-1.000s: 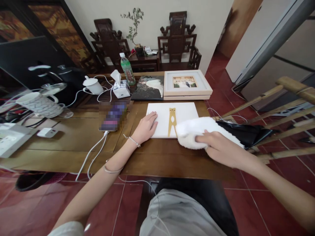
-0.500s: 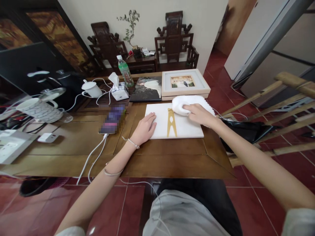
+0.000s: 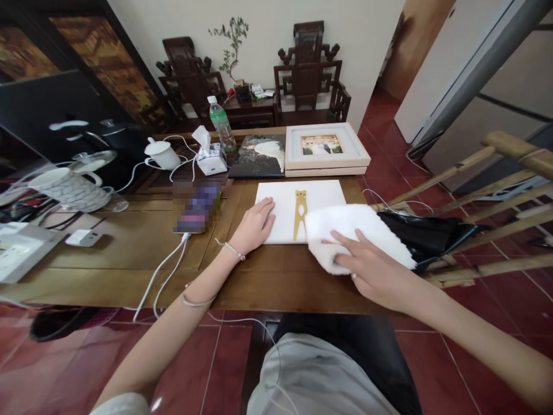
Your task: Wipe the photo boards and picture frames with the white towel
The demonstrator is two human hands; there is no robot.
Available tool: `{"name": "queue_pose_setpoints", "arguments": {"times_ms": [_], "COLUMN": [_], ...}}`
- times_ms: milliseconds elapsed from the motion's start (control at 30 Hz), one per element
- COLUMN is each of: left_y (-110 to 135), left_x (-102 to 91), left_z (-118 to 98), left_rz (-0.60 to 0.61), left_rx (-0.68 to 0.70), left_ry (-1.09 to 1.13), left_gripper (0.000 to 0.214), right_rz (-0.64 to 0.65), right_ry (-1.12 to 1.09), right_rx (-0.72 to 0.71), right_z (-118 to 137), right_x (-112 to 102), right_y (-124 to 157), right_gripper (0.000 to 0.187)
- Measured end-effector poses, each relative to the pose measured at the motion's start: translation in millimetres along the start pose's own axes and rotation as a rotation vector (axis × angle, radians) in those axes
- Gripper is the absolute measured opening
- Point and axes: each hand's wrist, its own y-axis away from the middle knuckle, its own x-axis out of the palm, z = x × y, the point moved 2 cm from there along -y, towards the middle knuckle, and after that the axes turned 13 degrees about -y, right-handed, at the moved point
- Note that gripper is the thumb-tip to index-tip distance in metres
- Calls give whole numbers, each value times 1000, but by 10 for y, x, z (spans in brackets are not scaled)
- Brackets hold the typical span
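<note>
A thin white board (image 3: 279, 199) lies flat on the wooden table (image 3: 259, 282). On its face is a gold, long-legged cat-shaped figure (image 3: 300, 199); I cannot tell whether it is printed or laid on. My left hand (image 3: 254, 223) rests flat on the board's left edge, fingers stretched out together. With my right hand (image 3: 369, 265) I hold a fluffy white cloth (image 3: 356, 219), pinching a fold of it and pressing down. The cloth covers the board's lower right part and hangs over the table's right side.
Behind the board stand a framed photo (image 3: 363, 153), a dark picture panel (image 3: 254, 167), a tissue box (image 3: 211, 161) and a bottle (image 3: 222, 124). At left are a phone (image 3: 199, 207) on a cable, cups and a power strip (image 3: 17, 253). A bamboo rack (image 3: 510, 150) borders the right.
My right hand has drawn the cloth from the board's upper right toward me, to its lower right corner. The cloth has spread wider. My left hand has stayed in place.
</note>
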Motion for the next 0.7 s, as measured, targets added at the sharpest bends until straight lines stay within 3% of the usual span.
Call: {"name": "queue_pose_setpoints", "arguments": {"times_ms": [167, 367, 533, 700], "left_y": [-1, 0, 0, -1], "left_x": [1, -2, 5, 7], "left_z": [1, 0, 5, 18], "left_rz": [14, 13, 10, 5], "left_rx": [1, 9, 7, 12], "left_ry": [-13, -26, -17, -14], "left_gripper": [42, 42, 41, 41], "right_rz": [27, 4, -139, -181], "right_ry": [-80, -154, -130, -98], "right_rx": [87, 119, 204, 320], "right_z": [18, -360, -637, -483], "right_x": [-200, -467, -433, -247], "right_y": [34, -397, -928, -1345], "right_gripper": [44, 37, 42, 59]}}
